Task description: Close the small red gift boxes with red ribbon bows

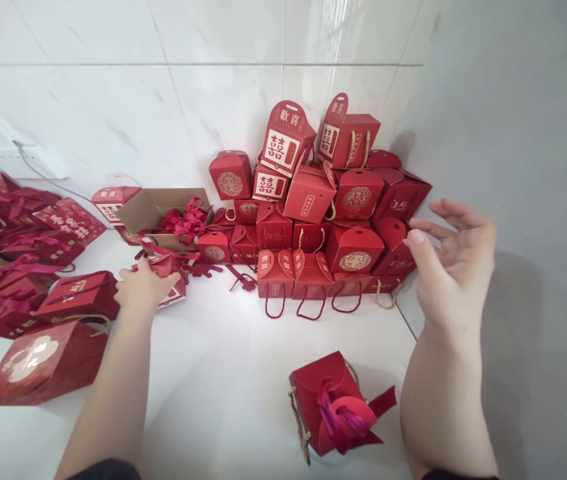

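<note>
My left hand (pixel 142 285) reaches over a small red gift box (pixel 164 265) in front of an open cardboard box (pixel 163 200). Its thumb and fingers are around the gift box, though some fingertips are hidden. My right hand (pixel 456 257) is raised at the right end of a stack of red gift boxes (pixel 311 240), its fingers apart and nothing held. Nearer to me stands a red gift box tied with a magenta ribbon (pixel 341 417), with twisted rope handles at its sides.
Magenta ribbons (pixel 186 220) fill the cardboard box, and loose ribbon pieces (pixel 241 279) lie beside it. Several ribboned red boxes (pixel 8 293) crowd the left, with a larger red box (pixel 38 363) in front. A tiled wall (pixel 223 127) rises behind; a grey surface (pixel 538 200) borders the right.
</note>
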`<state>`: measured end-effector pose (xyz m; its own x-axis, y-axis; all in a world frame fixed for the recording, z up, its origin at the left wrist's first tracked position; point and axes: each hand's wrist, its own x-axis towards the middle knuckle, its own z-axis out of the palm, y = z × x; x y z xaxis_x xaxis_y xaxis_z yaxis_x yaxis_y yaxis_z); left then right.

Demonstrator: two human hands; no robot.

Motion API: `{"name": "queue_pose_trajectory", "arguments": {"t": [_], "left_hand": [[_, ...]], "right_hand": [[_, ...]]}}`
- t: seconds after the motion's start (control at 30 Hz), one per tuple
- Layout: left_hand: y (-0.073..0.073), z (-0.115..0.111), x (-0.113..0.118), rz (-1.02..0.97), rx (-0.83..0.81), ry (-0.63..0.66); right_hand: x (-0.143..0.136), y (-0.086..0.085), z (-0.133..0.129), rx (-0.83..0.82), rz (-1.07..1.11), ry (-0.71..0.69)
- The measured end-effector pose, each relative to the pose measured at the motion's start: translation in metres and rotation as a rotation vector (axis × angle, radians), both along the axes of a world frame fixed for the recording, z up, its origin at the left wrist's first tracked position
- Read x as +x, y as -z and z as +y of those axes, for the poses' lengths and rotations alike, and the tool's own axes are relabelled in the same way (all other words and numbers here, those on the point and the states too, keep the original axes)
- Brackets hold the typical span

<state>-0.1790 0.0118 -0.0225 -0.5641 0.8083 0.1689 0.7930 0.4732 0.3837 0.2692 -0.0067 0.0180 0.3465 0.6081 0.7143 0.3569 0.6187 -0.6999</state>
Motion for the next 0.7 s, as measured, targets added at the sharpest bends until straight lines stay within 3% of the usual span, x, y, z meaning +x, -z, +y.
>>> {"name": "queue_pose_trajectory", "arguments": {"t": [0.13,0.27,0.33,0.43,0.5,0.6,0.7], "left_hand": [[-0.022,-0.024,0.057,0.123,-0.017,0.134],[-0.061,-0.023,0.108,0.14,0.287,0.263],[-0.081,-0.003,0.127,0.137,0.419,0.295],[-0.097,0.047,0.152,0.094,0.523,0.324],[-0.098,0.085,0.171,0.056,0.556,0.367],[-0.092,0.127,0.197,0.041,0.473,0.519],[-0.09,0.137,0.21,-0.011,0.406,0.66]], "right_hand": [[-0.004,0.001,0.0,-0.019,-0.027,0.006],[-0.008,0.0,-0.003,-0.04,-0.05,0.012],[-0.009,-0.001,-0.005,-0.053,-0.053,0.012],[-0.008,-0.002,-0.007,-0.071,-0.062,0.022],[-0.007,-0.001,-0.006,-0.081,-0.064,0.034],[-0.004,0.0,-0.004,-0.098,-0.075,0.06],[-0.001,0.002,-0.002,-0.101,-0.086,0.089]]}}
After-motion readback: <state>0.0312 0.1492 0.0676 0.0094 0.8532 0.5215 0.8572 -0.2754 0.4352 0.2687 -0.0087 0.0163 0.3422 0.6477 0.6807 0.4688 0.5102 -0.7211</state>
